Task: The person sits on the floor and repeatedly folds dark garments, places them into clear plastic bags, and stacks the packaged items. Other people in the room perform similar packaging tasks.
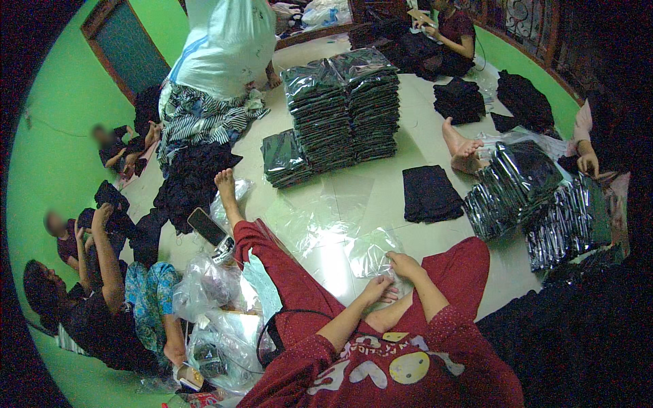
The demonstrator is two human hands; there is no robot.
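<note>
My left hand [378, 288] and my right hand [405, 264] both pinch the near edge of a clear plastic bag [371, 251] that lies on the pale floor in front of my crossed legs in dark red trousers [286, 272]. The bag looks empty and crumpled. A folded black garment [428, 193] lies flat on the floor a little beyond and to the right of my hands.
Tall stacks of bagged dark garments [347, 109] stand ahead; more bagged packs [537, 197] lean at right by another person's bare feet [462, 151]. A phone [207, 226] lies by my left leg, with loose plastic bags [211, 285]. People sit at left and at the back; a big white sack [224, 44] stands behind.
</note>
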